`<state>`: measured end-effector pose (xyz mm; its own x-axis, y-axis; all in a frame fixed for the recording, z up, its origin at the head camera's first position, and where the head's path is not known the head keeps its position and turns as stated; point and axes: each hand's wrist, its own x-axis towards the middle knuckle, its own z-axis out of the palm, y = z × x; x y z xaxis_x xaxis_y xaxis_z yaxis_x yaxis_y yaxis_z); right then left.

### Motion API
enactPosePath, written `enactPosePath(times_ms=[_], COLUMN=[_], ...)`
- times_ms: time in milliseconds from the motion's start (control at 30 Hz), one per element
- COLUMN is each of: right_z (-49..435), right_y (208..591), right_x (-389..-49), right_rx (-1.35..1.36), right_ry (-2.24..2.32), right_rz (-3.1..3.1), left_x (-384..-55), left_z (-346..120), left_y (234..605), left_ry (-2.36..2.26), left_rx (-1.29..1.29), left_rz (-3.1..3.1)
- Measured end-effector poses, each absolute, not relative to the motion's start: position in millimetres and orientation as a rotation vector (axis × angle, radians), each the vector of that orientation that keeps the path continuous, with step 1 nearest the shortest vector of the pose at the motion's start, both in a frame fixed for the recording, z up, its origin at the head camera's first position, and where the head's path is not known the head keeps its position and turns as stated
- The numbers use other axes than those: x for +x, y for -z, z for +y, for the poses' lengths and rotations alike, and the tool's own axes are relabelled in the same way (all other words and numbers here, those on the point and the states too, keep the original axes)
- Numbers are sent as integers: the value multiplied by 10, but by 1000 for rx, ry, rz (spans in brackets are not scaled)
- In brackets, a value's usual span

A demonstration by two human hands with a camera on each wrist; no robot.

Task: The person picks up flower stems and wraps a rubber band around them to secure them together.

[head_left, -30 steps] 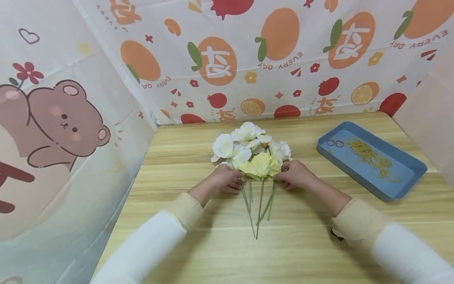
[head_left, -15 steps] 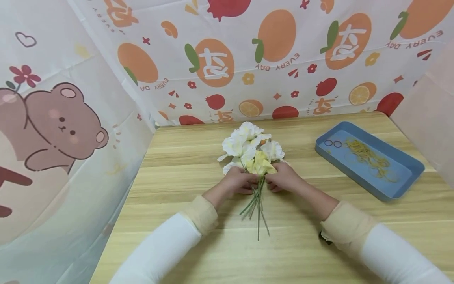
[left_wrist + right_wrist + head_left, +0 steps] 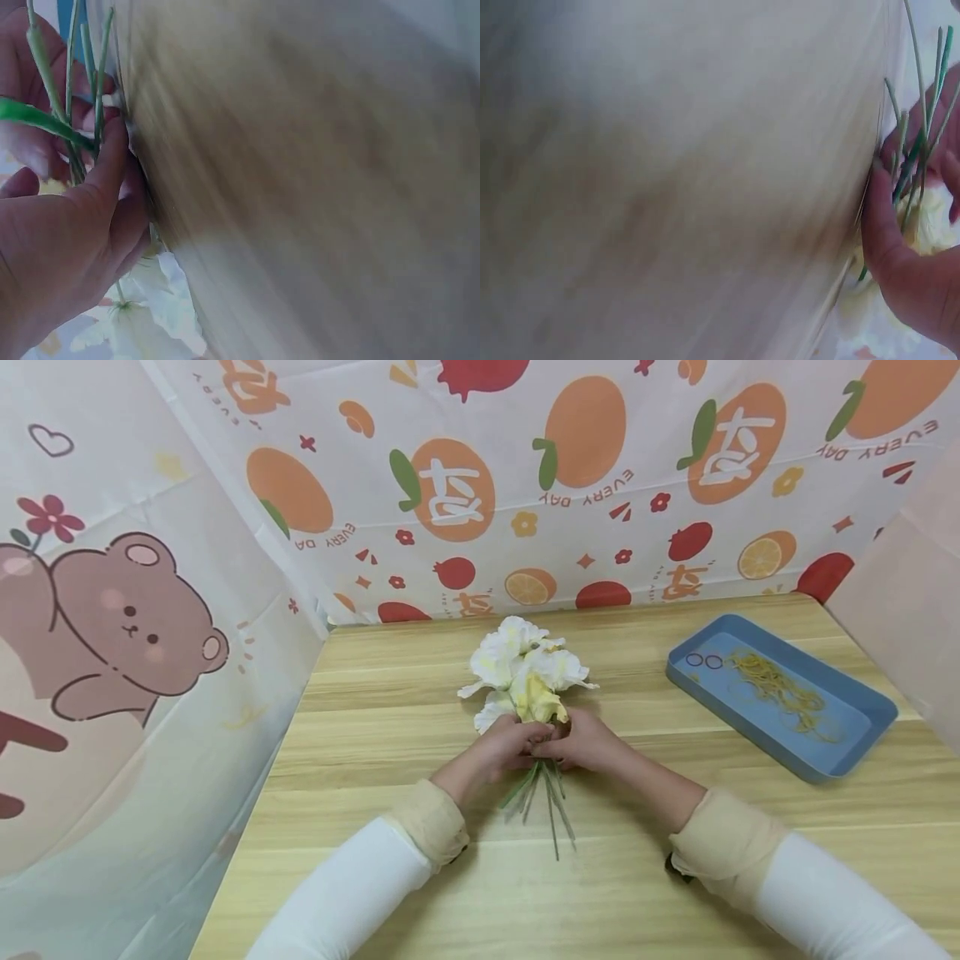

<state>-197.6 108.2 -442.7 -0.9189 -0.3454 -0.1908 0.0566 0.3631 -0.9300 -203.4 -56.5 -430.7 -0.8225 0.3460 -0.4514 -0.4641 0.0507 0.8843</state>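
In the head view a bunch of white artificial flowers (image 3: pixel 498 660) with a yellow bloom (image 3: pixel 537 697) in front lies at the middle of the table. My left hand (image 3: pixel 507 747) grips the bunch just below the blooms from the left. From the right, my right hand (image 3: pixel 588 743) holds the same place, and the fingers of both meet there. Thin green stems (image 3: pixel 553 827) fan out below toward me. In the left wrist view the left hand (image 3: pixel 71 232) curls about the stems (image 3: pixel 70 82). The right wrist view shows the right hand (image 3: pixel 911 281) around stems (image 3: pixel 943 67) too.
A blue tray (image 3: pixel 791 664) stands at the table's right side. Inside it lie a heap of yellow rubber bands (image 3: pixel 780 689) and two small reddish rings (image 3: pixel 705 661). A fruit-print cloth (image 3: pixel 360 510) hangs behind the wooden table (image 3: pixel 360 877).
Both hands have come together, squeezing the spread flowers into a tighter bunch. The stems, earlier loosely apart, now cross at the hands and fan out below. The yellow bloom has folded narrower.
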Motion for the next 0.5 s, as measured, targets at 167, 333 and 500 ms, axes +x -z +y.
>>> enactPosePath(times_ms=[167, 333, 500], right_z=[985, 921, 854], right_y=[4431, 4401, 4324], right_x=[-1936, -1889, -1816], right_rx=[-285, -269, -341], right_ry=[1506, 1560, 1648], right_rz=[2499, 2599, 2759], left_x=[-1992, -1985, -1982], left_z=[-488, -426, -384], left_y=[4334, 4320, 4237], left_ry=[-1962, -2034, -2161], left_rx=[-85, -96, -86], left_rz=[1736, 1787, 1706])
